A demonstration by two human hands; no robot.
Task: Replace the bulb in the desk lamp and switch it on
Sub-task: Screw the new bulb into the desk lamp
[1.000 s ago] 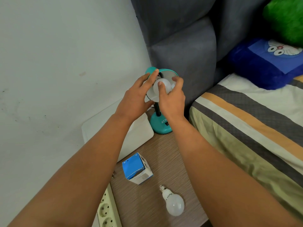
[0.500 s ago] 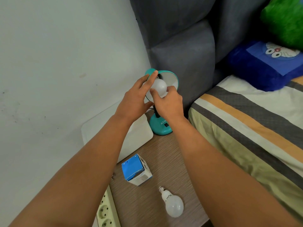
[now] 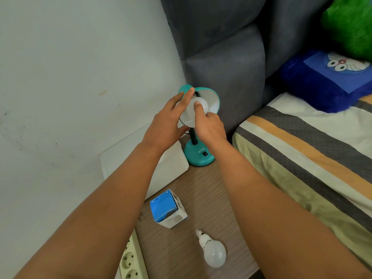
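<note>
A teal desk lamp [image 3: 198,156] stands at the back of the wooden bedside table, its shade [image 3: 212,99] tilted toward me. A white bulb [image 3: 199,104] sits inside the shade. My right hand [image 3: 209,125] pinches that bulb with thumb and fingers. My left hand [image 3: 167,121] holds the left rim of the shade, fingers stretched along it and thumb below. A second white bulb [image 3: 213,251] lies loose on the table near the front edge. The lamp's black switch [image 3: 205,154] shows on its base.
A blue and white bulb box [image 3: 168,209] stands on the table [image 3: 201,198] between my forearms. A white box [image 3: 173,168] sits left of the lamp. A power strip [image 3: 130,260] lies at the lower left. The striped bed [image 3: 312,158] borders the table's right side.
My right hand has shifted its fingers round the bulb in the shade, thumb now on the front of it. My left hand has stayed on the shade's rim.
</note>
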